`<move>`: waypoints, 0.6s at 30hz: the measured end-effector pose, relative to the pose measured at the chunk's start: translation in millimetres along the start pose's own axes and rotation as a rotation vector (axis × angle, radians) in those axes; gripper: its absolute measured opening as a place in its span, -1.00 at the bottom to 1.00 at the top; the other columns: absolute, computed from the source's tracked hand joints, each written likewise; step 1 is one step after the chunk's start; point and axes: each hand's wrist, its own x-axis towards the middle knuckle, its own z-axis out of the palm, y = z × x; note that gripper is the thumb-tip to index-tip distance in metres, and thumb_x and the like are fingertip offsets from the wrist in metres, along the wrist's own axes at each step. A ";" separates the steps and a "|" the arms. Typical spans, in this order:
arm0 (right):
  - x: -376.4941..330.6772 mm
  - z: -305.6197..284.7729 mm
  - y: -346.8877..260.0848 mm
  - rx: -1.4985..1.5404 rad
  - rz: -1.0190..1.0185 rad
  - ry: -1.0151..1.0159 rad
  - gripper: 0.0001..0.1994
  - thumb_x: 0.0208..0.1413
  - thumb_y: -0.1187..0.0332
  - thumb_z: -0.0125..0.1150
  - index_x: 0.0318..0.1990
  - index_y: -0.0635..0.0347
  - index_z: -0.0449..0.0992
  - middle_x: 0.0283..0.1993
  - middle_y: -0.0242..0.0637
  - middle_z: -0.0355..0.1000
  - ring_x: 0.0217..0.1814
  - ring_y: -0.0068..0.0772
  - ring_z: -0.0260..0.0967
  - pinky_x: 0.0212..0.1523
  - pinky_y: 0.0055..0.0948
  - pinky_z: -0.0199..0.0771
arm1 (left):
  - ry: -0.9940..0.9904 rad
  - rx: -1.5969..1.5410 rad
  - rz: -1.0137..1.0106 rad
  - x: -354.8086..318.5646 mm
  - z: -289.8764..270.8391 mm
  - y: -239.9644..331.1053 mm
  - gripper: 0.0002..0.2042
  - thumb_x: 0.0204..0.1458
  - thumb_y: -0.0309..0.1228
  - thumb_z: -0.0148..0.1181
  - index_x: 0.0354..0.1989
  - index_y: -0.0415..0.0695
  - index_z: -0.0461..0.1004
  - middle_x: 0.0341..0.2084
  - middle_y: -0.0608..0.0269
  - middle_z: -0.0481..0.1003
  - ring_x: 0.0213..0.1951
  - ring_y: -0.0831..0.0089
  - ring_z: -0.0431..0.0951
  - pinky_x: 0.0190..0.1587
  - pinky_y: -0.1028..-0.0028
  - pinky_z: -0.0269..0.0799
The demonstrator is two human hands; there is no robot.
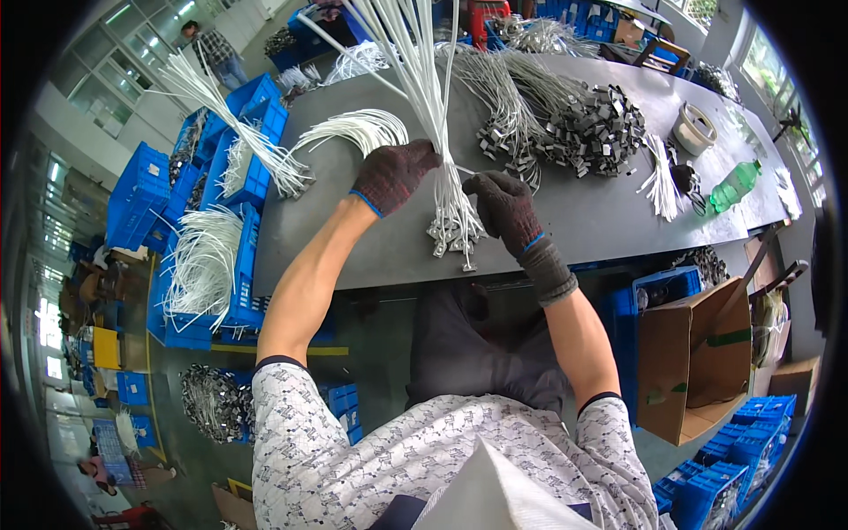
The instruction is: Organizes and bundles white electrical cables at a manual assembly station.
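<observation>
In front of me a tall bundle of white wires (446, 181) stands upright over the grey table, its small metal end pieces resting near the front edge. My left hand (397, 177), in a dark knitted glove with a blue cuff, is closed around the bundle's left side. My right hand (508, 210), gloved alike, is closed at the bundle's right side. A short white strand runs from the bundle to its fingertips; what exactly they pinch is partly hidden. Left of the bundle lies a curved bunch of white wires (358, 130).
The table (331, 252) carries a pile of wires with dark connectors (596, 132), a tape roll (695, 129), a green bottle (736, 185) and a small white wire bunch (659, 181). Blue crates (243, 265) of wires stand left; a cardboard box (685, 362) stands right. A person (215, 53) is far left.
</observation>
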 end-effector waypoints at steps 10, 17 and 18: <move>15.4 -18.0 -18.1 -0.169 0.220 -0.289 -0.73 0.25 0.18 0.14 -0.18 0.18 0.63 -0.58 -0.46 0.38 -0.60 -0.66 0.25 -0.58 -0.57 0.25 | 0.288 -1.365 -0.722 -5.7 39.0 -55.1 -0.76 0.21 -0.30 0.10 -0.36 -0.24 0.48 -0.40 0.00 0.59 -0.28 0.14 0.65 -0.08 0.09 0.63; 64.4 -53.4 -42.9 -0.524 -0.184 -0.101 -0.74 0.23 0.22 0.15 -0.14 0.22 0.62 -0.42 -0.28 0.54 -0.49 -0.45 0.47 -0.45 -0.41 0.47 | -0.034 -1.650 -0.784 49.6 20.3 -22.3 -0.77 0.22 -0.31 0.13 -0.19 -0.25 0.51 -0.31 0.04 0.58 -0.24 0.11 0.63 -0.06 0.10 0.61; 71.2 -52.3 -44.7 -0.718 -0.419 -0.026 -0.75 0.23 0.25 0.14 -0.15 0.22 0.62 -0.40 -0.28 0.56 -0.46 -0.46 0.51 -0.43 -0.41 0.51 | -0.110 -1.589 -0.775 49.1 18.3 -22.2 -0.77 0.21 -0.32 0.14 -0.16 -0.26 0.51 -0.30 0.06 0.58 -0.24 0.13 0.63 -0.07 0.13 0.62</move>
